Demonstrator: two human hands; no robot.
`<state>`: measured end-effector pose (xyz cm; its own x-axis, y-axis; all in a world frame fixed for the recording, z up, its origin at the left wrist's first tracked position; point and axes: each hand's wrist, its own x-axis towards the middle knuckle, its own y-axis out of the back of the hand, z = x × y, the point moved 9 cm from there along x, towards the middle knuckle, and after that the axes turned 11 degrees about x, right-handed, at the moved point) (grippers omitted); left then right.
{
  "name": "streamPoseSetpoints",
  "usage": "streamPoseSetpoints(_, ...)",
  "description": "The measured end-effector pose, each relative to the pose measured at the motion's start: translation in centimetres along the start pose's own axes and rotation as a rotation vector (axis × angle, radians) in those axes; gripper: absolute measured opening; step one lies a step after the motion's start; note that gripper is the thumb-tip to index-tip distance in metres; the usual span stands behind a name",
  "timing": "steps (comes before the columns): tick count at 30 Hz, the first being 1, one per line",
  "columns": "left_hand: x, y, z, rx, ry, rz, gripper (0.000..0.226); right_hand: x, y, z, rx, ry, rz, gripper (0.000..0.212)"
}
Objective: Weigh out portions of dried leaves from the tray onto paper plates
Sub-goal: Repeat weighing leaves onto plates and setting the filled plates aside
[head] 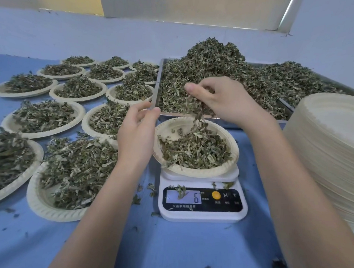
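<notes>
1. Blue table (165,247), pale wall behind. Filled paper plates (44,119) cover the left side.
2. Left hand (135,135) hangs loose, fingers apart, gripping nothing, just beside the plate on scale (229,145).
3. Scale (202,199) readout partly covered by a leaf.
4. Right hand (223,99) pinches dried leaves (196,110), dropping some on that plate.
5. Tray (220,116) w/ leaf pile behind; empty plate stack (332,151) far right.

Green dried leaves (198,149), cream paper plates (192,172), white scale (202,214), blue table (165,247)
</notes>
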<state>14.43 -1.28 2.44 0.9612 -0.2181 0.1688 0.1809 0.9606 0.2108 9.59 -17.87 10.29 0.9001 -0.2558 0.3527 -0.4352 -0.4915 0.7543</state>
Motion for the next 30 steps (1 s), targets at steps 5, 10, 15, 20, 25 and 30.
streamPoseSetpoints(5,0.1,-0.1,-0.1,0.011,0.005,-0.002,0.019,1.5,1.5,1.0,0.231,-0.049,0.200,0.039)
streamPoseSetpoints(10,0.1,-0.2,-0.2,0.027,0.000,-0.010,0.023,2.7,2.0,2.3,0.262,-0.137,0.266,0.037)
streamPoseSetpoints(15,0.0,-0.3,0.0,0.046,-0.008,-0.015,0.024,2.6,1.7,3.8,0.279,-0.208,0.221,0.039)
streamPoseSetpoints(20,0.0,-0.3,-0.1,0.052,0.004,-0.017,0.023,2.7,1.7,4.4,0.333,-0.234,0.179,0.030)
streamPoseSetpoints(25,-0.1,-0.3,0.0,0.054,0.000,-0.012,0.025,2.0,-0.1,2.1,0.232,-0.187,-0.182,0.029)
streamPoseSetpoints(30,-0.2,-0.2,0.3,0.053,-0.004,-0.009,0.038,1.2,-2.1,0.0,0.045,-0.117,-0.408,0.057)
